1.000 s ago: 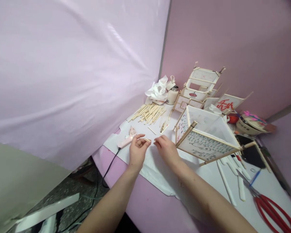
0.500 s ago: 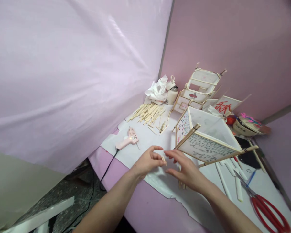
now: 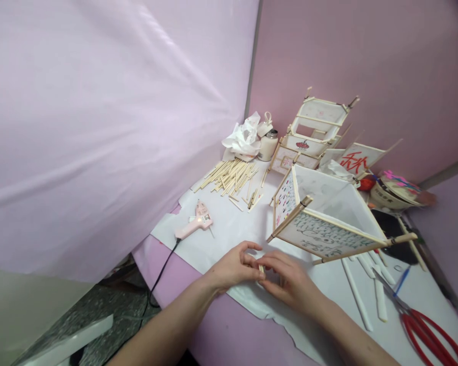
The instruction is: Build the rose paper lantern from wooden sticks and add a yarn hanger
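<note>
Near the table's front edge, my left hand [image 3: 236, 267] pinches some short pale sticks [image 3: 261, 269] between thumb and fingers. My right hand [image 3: 290, 279] is closed around the other side of the same sticks, its fingertips meeting those of the left. Just beyond and to the right stands a lantern-like frame [image 3: 324, 234] of sticks and white panels with drawings. A pink glue gun [image 3: 194, 221] lies to the left of my hands, and a pile of thin sticks [image 3: 231, 175] lies behind it.
Red-handled scissors [image 3: 427, 325], a blue pen [image 3: 401, 281] and white glue sticks [image 3: 356, 295] lie at the right. At the back are crumpled tissue [image 3: 244, 137], a jar [image 3: 268, 146], more stick frames [image 3: 316, 124] and a bowl [image 3: 393, 193]. The gun's black cord [image 3: 162, 274] hangs over the left edge.
My right hand has moved left and closed on the sticks held by my left hand. The short sticks seen beneath my right hand before are now hidden. The view has shifted slightly.
</note>
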